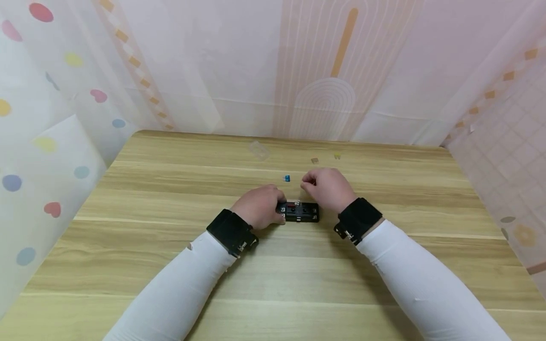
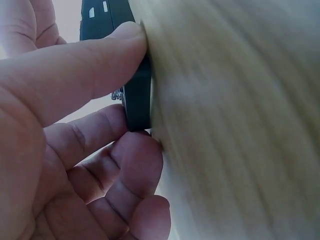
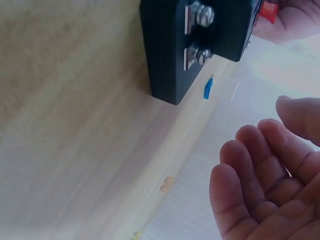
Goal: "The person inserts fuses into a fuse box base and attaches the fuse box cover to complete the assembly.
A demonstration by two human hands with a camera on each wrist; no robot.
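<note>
A small black fuse box (image 1: 299, 211) lies on the wooden table (image 1: 170, 265) in front of me. My left hand (image 1: 276, 208) grips its left end; in the left wrist view thumb and fingers (image 2: 137, 150) pinch the box's edge (image 2: 137, 95). My right hand (image 1: 309, 183) hovers just behind the box with loosely curled fingers (image 3: 260, 165) and holds nothing. The right wrist view shows the box's end (image 3: 195, 45) with two screws and a red fuse (image 3: 268, 11) seated in it. A blue fuse (image 1: 286, 178) lies loose just beyond the hands.
Farther back lie a brown fuse (image 1: 314, 160), a yellow fuse (image 1: 337, 156) and a clear plastic cover (image 1: 259, 149). Patterned curtains (image 1: 51, 142) close in the table at the back and both sides.
</note>
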